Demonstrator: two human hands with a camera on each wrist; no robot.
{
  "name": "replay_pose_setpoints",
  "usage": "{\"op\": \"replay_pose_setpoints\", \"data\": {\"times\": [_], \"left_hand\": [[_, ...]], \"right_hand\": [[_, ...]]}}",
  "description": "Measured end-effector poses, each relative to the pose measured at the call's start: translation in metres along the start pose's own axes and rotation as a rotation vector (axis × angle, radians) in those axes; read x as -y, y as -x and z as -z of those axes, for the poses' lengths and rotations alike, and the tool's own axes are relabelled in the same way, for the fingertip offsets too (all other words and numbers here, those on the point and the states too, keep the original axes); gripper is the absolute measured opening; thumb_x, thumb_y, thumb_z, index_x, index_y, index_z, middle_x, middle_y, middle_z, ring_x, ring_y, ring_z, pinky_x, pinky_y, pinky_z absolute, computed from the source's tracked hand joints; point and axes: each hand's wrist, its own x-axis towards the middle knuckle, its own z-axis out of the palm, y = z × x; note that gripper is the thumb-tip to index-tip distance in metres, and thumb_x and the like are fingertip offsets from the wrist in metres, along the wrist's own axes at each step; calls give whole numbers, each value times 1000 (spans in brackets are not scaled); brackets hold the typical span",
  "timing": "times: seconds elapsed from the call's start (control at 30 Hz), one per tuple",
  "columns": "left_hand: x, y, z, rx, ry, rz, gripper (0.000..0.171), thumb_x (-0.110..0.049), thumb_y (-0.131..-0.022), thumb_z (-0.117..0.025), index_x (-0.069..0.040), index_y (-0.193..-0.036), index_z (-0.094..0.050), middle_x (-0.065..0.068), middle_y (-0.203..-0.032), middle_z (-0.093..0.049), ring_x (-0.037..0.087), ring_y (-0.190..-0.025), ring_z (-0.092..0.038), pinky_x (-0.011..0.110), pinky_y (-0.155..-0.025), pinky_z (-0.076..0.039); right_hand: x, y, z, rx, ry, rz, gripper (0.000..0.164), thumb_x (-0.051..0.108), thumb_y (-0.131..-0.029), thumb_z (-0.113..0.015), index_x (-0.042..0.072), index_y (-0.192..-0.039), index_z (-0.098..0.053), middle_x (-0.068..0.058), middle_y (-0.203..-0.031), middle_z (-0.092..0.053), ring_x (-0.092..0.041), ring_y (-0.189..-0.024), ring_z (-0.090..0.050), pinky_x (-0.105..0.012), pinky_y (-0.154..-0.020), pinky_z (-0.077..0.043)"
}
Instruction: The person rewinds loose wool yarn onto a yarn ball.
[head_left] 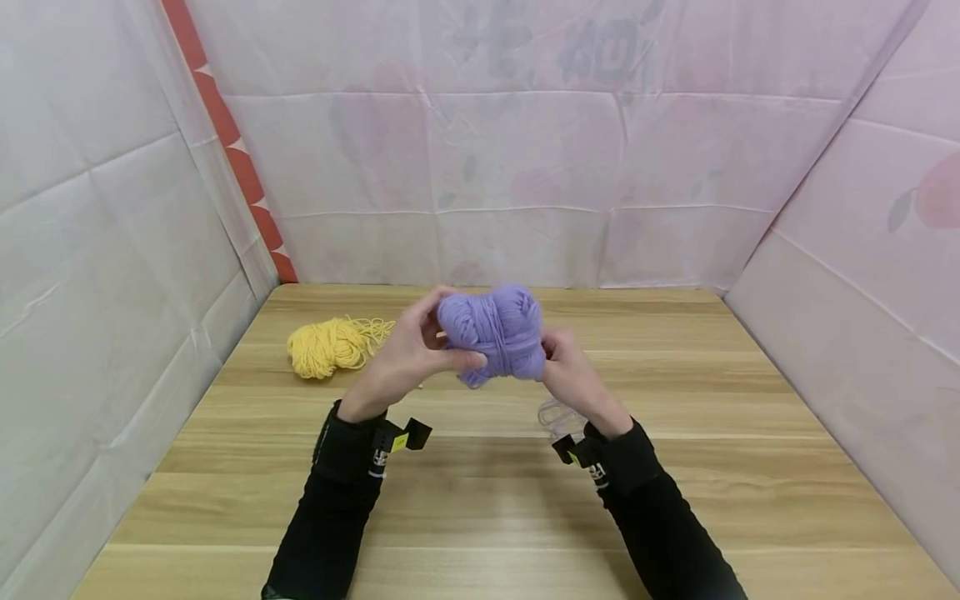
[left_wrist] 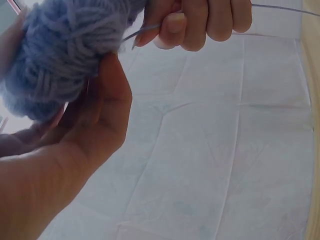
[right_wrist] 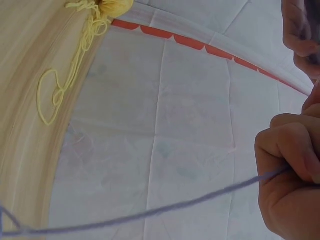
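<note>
A purple ball of yarn (head_left: pixel 498 329) is held up above the table. My left hand (head_left: pixel 401 362) grips its left side, thumb across the front and fingers behind. At the ball's right edge, my right hand (head_left: pixel 576 379) has its fingers curled round a purple strand (right_wrist: pixel 200 200). In the left wrist view that strand runs from the ball (left_wrist: pixel 65 57) into the right hand (left_wrist: pixel 205 22) and out the other side. Loose loops of pale purple yarn (head_left: pixel 557 417) lie on the table below the right wrist.
A yellow ball of yarn (head_left: pixel 322 348) lies at the back left of the wooden table (head_left: pixel 480 517), with loose yellow loops (right_wrist: pixel 48 100) trailing from it. Pale sheets (head_left: pixel 510 167) hang behind the table and on both sides.
</note>
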Motion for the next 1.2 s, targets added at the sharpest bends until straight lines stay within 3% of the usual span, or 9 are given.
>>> {"op": "replay_pose_setpoints", "data": {"times": [0.27,0.47,0.63,0.83,1.03,1.2], "left_hand": [[2,-4,0,-205,21,20,53,-3,-80,-75,-6,-124,-46,13,-119,-56,25,-110,-61,38,-90,-56],[6,-8,-2,-285,-90,3,53,-7,-79,-79,-6,-121,-47,11,-115,-58,22,-105,-60,35,-88,-56],[10,-11,-4,-281,-230,-26,56,-9,-75,-82,-5,-120,-49,12,-111,-58,23,-100,-61,33,-82,-58],[14,-12,-7,-251,-378,-53,57,-10,-72,-84,-4,-119,-51,13,-109,-61,24,-96,-63,31,-78,-59],[17,-14,-10,-186,-479,-43,59,-9,-71,-85,-3,-120,-51,15,-113,-62,27,-101,-64,30,-79,-59],[19,-14,-11,-77,-551,-51,59,-6,-71,-84,-4,-119,-51,14,-115,-61,27,-104,-64,30,-82,-58]], "right_hand": [[4,0,-1,85,-9,-32,21,7,-98,-51,-3,-84,-62,6,-59,-37,-4,-49,-31,-23,-44,-27],[8,1,1,77,-9,-31,19,15,-98,-56,4,-85,-66,5,-65,-46,-6,-52,-33,-25,-48,-30],[13,4,5,63,-4,-19,14,14,-96,-58,8,-89,-68,4,-70,-53,-6,-53,-34,-24,-50,-32],[17,8,10,30,-17,16,12,10,-95,-59,3,-89,-67,5,-62,-44,-10,-50,-31,-27,-47,-28],[20,10,15,-23,-59,73,9,5,-94,-60,1,-88,-66,8,-62,-43,-10,-50,-31,-28,-45,-27],[23,12,20,-62,-112,97,9,2,-92,-61,-4,-88,-65,9,-66,-49,-10,-51,-33,-27,-45,-27]]}}
